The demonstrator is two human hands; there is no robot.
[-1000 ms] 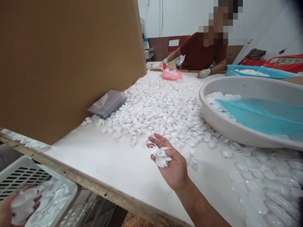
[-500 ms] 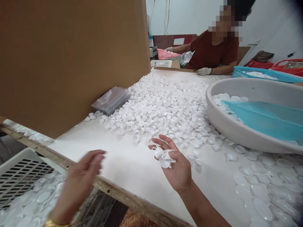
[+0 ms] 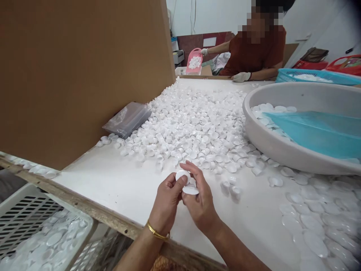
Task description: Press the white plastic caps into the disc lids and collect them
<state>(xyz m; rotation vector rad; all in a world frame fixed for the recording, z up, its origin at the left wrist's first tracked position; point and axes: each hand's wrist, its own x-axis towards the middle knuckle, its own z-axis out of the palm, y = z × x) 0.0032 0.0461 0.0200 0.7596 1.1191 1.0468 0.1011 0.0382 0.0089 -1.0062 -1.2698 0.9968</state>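
Slotted white basket [image 3: 28, 205], below the table edge, loaded with white pieces; large cardboard panel [image 3: 84, 75]; clear plastic packet [image 3: 128, 118], at the panel's foot; left hand [image 3: 166, 197], gold bracelet [image 3: 156, 230] at wrist, thumb and fingers clamped on an upper white piece [image 3: 182, 173], above the table [image 3: 113, 188]; lower white piece [image 3: 191, 190], just below the upper, gripped by right hand [image 3: 202, 201], its fingers curled around; heap of small white pieces [image 3: 194, 128], beyond both hands; co-worker [image 3: 254, 56], gloved, holding a loaded pink scoop [image 3: 198, 54]; grey tub [image 3: 270, 145], blue sheet inside [image 3: 318, 128].
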